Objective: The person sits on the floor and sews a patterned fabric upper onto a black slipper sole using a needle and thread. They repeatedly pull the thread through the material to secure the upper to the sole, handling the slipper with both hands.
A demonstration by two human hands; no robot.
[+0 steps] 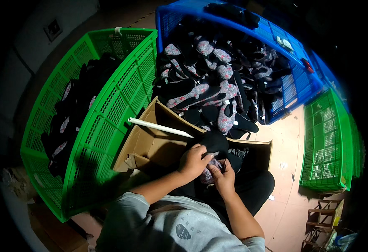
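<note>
A black cloth slipper with a grey floral sole (207, 175) is between my hands, over my lap. My left hand (192, 163) pinches its upper side, fingers bent. A small pale thing (212, 154) shows at those fingertips, too small to name. My right hand (223, 177) grips the floral part from the other side, thumb on top. Just ahead, a heap of similar slippers (226, 71), black with grey and pink floral soles, spills from a blue crate (293, 84).
An open cardboard box (127, 155) stands before my lap, a white tube (159, 127) lying across it. At left is a tall green crate (108, 109) holding dark slippers (73, 109). Another green crate (324, 143) stands right. A red-handled tool (307, 65) sits on the blue rim.
</note>
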